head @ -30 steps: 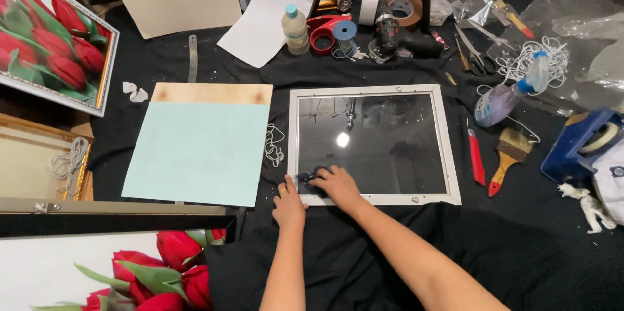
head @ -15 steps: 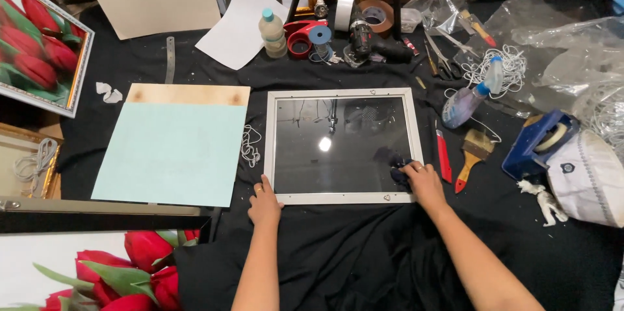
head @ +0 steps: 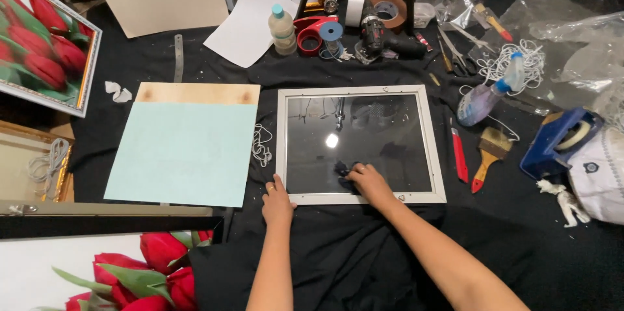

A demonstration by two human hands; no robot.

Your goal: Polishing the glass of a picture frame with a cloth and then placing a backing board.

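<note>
Head view, looking down on a black-draped work table. At the centre lies a white picture frame, flat, its glass pane dark and mirroring a ceiling light. The right hand rests on the glass toward the frame's 6 o'clock edge, fingers curled down over a small dark cloth that is pressed against the pane. The left hand lies flat and loosely spread at the frame's 7 o'clock corner, fingertips touching the white moulding and grasping nothing; a ring shows on one finger.

At 9 o'clock from the frame, just beside it, lies a coil of white cord, and beyond that a pale green sheet laid over a wooden board. At 3 o'clock, close to the frame, lie a red utility knife and a paintbrush; farther out stands a blue tape dispenser. At 12 o'clock are a small plastic bottle, a cordless drill and tape rolls. A spray bottle lies at 2 o'clock.
</note>
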